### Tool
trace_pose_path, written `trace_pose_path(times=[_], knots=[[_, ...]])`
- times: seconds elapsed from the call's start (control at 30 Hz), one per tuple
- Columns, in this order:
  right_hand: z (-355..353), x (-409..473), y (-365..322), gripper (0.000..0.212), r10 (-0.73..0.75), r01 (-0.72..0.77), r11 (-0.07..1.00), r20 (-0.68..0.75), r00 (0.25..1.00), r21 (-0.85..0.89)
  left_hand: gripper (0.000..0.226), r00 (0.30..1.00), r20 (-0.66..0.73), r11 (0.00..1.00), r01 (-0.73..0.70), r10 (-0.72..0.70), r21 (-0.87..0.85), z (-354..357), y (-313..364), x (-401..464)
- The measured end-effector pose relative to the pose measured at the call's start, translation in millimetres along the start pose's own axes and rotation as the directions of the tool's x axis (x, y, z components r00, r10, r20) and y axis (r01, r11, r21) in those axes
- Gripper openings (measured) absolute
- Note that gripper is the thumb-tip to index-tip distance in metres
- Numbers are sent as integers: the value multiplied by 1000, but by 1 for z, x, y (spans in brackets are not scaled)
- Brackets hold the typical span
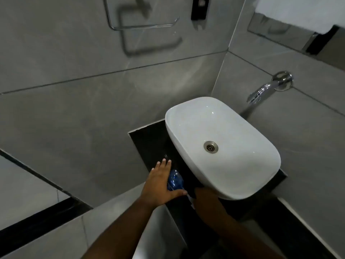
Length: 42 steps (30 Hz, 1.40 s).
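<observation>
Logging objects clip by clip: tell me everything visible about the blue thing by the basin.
The blue object is translucent and glossy, likely thin plastic, perhaps a bottle; its full shape is hidden. It lies on the dark counter, close beside the white basin. The left hand lies over its left side with straight fingers, thumb across its near end. The right hand is at that near end, in shadow; contact unclear.

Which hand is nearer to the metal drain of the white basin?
Right. The right hand is at the near rim of the basin, below the drain; the left hand lies farther left, on the blue bottle.
</observation>
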State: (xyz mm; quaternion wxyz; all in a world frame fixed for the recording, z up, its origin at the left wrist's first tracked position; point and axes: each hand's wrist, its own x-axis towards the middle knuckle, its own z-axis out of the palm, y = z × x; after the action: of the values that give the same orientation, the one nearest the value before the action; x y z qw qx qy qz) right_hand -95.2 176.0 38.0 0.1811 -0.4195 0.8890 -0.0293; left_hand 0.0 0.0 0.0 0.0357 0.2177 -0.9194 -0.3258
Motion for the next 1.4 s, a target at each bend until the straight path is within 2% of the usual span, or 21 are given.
trace_pose_path(times=[0.07,0.2,0.37,0.53,0.7,0.83,0.97,1.03,1.17,1.3,1.4], knots=[[6,-1,1,21,98,-105,989,77,992,100,131,1000,-20,1000,-15,15,-16,1,2,2],[17,-7,6,28,145,-142,989,125,981,-34,118,999,-50,1000,-19,18,-22,2,3,4],[22,-9,10,34,88,-73,990,124,988,-123,118,1000,-27,1000,-6,5,-29,1,4,6],[19,-11,5,29,126,-125,991,24,992,-41,119,999,-22,997,30,-32,-78,3,6,2],[16,-17,0,24,207,-185,960,-90,974,209,115,999,-25,994,38,-40,-101,4,6,1],[1,-25,-2,17,223,-109,895,-223,949,433,111,999,-31,996,34,-37,-88,4,7,1],[-21,-29,-7,12,220,-14,835,-309,925,550,113,999,-33,1000,4,-4,4,0,7,2],[-38,-30,-8,16,187,38,844,-361,914,535,116,999,-45,998,-14,17,65,-1,4,2],[-86,-26,-3,18,25,166,914,-460,888,371,120,998,-61,995,-17,23,95,3,0,1],[-126,-15,-6,25,-72,208,929,-400,914,306,122,998,-56,999,-16,19,51,6,-5,0],[-140,-7,-15,22,-146,248,927,-339,929,280,121,999,-48,999,-19,20,30,8,-6,1]])
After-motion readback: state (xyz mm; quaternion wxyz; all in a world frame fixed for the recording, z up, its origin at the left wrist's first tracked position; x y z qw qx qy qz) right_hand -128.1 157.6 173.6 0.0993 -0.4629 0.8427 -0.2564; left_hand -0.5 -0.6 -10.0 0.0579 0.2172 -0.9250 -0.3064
